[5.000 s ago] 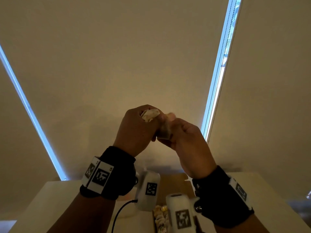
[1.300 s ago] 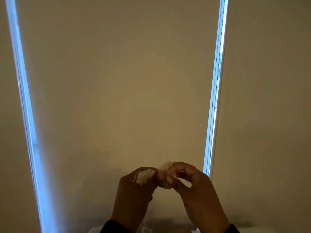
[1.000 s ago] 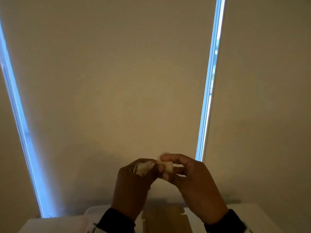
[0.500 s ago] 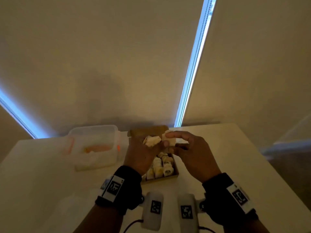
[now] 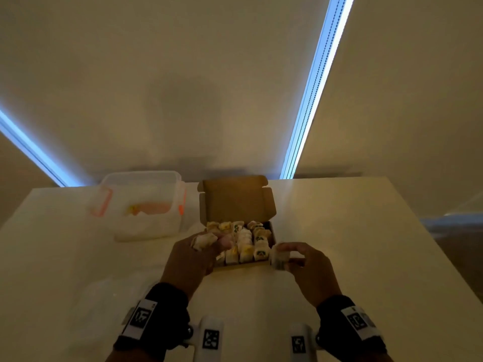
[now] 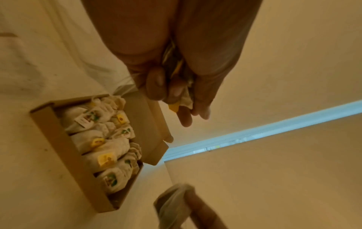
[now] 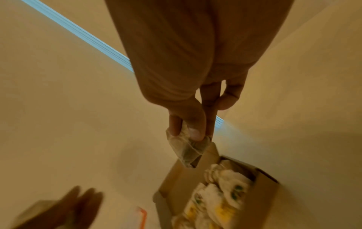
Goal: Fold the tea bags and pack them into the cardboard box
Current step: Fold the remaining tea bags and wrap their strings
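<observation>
Labels on tags unreadable. One cardboard box point(image 5: 236, 205), open, packed with folded tea bags. Left hand point(image 5: 192, 257) clutches bags point(image 5: 203, 240); right hand point(image 5: 307, 267) pinches one tea bag point(image 5: 279, 258) beside the box.

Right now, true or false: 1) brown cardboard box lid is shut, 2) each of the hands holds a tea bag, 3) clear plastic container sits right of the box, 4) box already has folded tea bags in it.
1) False. The brown cardboard box has its lid standing open.
2) True. The left hand grips a folded tea bag; the right hand pinches another tea bag.
3) False. The clear plastic container with orange clips sits left of the box.
4) True. Packed tea bags fill rows inside.
</observation>
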{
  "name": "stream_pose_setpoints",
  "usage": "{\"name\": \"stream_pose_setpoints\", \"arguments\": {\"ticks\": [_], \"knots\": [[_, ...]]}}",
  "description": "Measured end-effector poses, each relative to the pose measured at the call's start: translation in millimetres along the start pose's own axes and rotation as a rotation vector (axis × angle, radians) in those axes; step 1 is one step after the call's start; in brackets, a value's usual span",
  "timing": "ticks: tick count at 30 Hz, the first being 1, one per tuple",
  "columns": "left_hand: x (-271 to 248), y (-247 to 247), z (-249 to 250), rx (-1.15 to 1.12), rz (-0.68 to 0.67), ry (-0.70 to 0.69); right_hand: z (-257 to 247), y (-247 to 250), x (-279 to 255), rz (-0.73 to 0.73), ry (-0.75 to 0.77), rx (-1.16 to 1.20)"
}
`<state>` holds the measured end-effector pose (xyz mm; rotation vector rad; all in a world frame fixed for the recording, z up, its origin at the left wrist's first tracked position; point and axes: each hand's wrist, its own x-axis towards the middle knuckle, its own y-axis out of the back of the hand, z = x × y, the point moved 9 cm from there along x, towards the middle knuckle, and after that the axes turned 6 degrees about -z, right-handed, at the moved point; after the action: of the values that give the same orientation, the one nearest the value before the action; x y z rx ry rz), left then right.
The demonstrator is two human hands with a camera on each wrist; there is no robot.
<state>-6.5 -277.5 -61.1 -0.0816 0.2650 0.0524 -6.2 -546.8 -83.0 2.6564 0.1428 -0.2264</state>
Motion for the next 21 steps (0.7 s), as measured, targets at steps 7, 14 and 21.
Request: {"name": "stream_pose_setpoints", "arguments": {"ticks": [7,14,21], "knots": [[-4,26,-17,-0.072,0.029,0.030,13,-76,40,-0.104,0.012,-0.121],[-10,35,-26,-0.083,0.037,0.099,11,-146,85,-0.218,-0.029,-0.362],[-13,47,-24,-0.206,0.007,0.208,16,-165,93,-0.285,-0.066,-0.686]]}}
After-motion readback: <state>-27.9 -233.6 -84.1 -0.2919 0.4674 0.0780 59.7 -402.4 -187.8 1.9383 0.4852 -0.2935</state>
